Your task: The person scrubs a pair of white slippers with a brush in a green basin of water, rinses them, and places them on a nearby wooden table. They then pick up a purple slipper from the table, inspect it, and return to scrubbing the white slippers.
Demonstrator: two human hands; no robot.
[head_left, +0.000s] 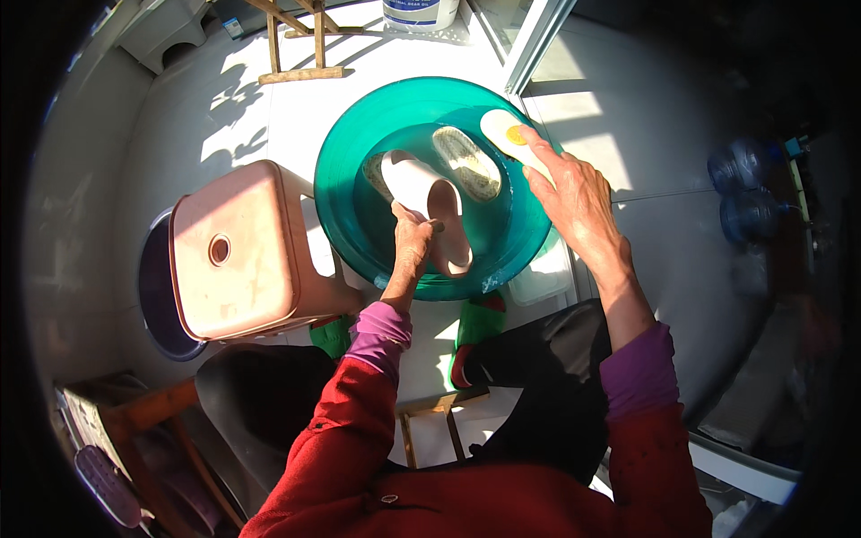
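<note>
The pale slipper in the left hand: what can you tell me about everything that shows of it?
The slipper is pale pinkish, with a broad, smooth upper and closed toe; it looks like moulded plastic or foam. Its toe points up and left in the picture, the foot opening and heel end toward the lower right. The toe is sunlit, the heel shaded. The left hand grips its side, within the green basin's outline. Its sole is hidden.

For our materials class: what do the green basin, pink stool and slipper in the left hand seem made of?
Green basin: likely plastic, smooth, with a seamless curved wall. Pink stool: probably moulded plastic, satiny, with rounded corners. Slipper: perhaps foam or rubber, matte, thick and seamless-looking.
</note>
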